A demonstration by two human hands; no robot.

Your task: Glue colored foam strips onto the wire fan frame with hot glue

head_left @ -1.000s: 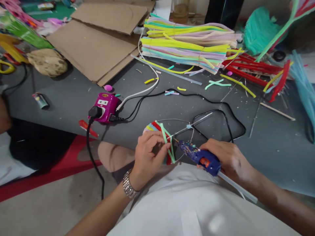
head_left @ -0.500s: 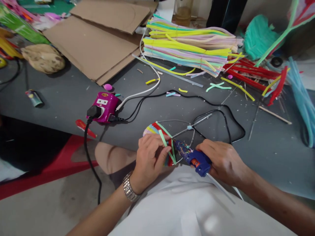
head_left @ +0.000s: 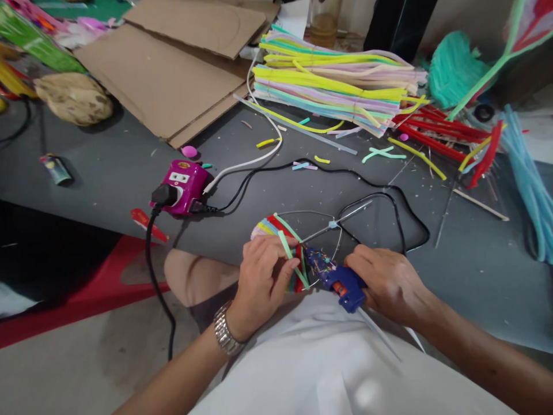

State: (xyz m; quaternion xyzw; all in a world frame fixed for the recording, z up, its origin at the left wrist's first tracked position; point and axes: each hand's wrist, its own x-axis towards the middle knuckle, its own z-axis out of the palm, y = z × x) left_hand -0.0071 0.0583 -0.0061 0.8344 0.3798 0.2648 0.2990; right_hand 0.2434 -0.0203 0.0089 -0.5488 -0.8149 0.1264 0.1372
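Observation:
My left hand (head_left: 263,282), with a metal wristwatch (head_left: 223,328) on its wrist, pinches a pale green strip (head_left: 287,249) against a bent wire frame (head_left: 311,222). Striped red, yellow and pastel strips (head_left: 270,226) fill the frame's left end. My right hand (head_left: 389,282) grips a blue hot glue gun (head_left: 343,286), whose speckled nozzle end touches or nearly touches the strips beside my left fingers. A clear glue stick (head_left: 380,334) runs out of the gun's back, over my white-clothed lap.
A grey table (head_left: 108,167) lies ahead, its edge just beyond my hands. On it are a magenta plug socket (head_left: 181,187), a black cable (head_left: 345,173), bundled pastel strips (head_left: 328,86), red strips (head_left: 440,129) and cardboard sheets (head_left: 159,75).
My right hand and the glue gun have moved left, closer to the green strip and my left fingers. The wire frame and my left hand have barely moved.

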